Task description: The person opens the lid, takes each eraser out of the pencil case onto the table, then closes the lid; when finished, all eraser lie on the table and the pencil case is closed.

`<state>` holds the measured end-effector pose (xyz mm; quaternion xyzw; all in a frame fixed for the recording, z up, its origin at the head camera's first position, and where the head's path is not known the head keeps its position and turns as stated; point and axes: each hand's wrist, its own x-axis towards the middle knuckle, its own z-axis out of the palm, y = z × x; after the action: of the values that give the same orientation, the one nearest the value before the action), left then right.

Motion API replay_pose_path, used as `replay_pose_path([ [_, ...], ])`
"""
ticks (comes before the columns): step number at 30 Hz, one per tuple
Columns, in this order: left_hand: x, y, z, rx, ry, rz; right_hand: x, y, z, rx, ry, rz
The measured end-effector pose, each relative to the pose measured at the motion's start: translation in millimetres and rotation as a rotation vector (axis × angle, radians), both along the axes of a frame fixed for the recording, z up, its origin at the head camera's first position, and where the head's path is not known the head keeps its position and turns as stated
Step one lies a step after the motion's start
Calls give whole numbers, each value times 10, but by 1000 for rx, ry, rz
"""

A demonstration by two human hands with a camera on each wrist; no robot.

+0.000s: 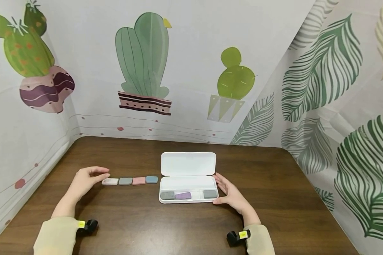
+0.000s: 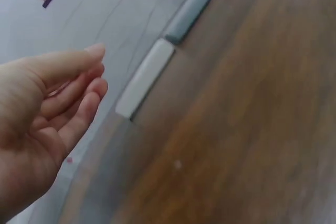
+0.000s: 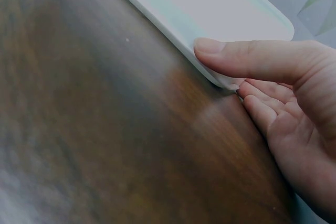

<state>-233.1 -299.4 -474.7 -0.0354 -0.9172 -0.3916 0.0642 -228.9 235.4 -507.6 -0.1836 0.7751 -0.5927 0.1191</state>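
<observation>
An open white pencil case [image 1: 187,183] lies on the table with its hinged lid [image 1: 188,163] folded back. My right hand [image 1: 231,194] holds its right end, thumb at the front corner and fingers along the side. Along the case's front lie a grey block [image 1: 167,195], a purple block [image 1: 183,196] and another grey block [image 1: 210,194]. To the left runs a row of small eraser-like blocks: white [image 1: 110,181], grey-green [image 1: 126,181], pink [image 1: 139,181] and blue [image 1: 151,180]. Beside the white block's outer end, my left hand [image 2: 50,103] has loosely bent fingers with nothing between them.
The brown wooden table [image 1: 140,226] meets a cloth backdrop [image 1: 191,71] printed with cacti and leaves at its back and sides. Each wrist wears a black camera, seen at the left sleeve [image 1: 57,233] and right sleeve [image 1: 259,241].
</observation>
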Motion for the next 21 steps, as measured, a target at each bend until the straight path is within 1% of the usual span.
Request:
replay_pose_path([
  [2, -3, 62, 36, 26, 25, -31, 4, 1, 1, -6, -3, 1],
  [5, -22, 172, 77, 54, 40, -102, 3, 0, -3, -8, -5, -1],
  [9, -62, 352, 103, 88, 20, -215, -1, -1, -11, -8, -9, -2],
  [13, -80, 568, 103, 125, -1, -319, 3, -3, -13, -9, -13, -2],
  [18, -81, 871, 81, 215, -28, -406, 1, -4, -10, -2, -9, -1],
  [21, -81, 1031, 88, 241, -38, -460, 3, 1, -2, -1, -9, -2],
])
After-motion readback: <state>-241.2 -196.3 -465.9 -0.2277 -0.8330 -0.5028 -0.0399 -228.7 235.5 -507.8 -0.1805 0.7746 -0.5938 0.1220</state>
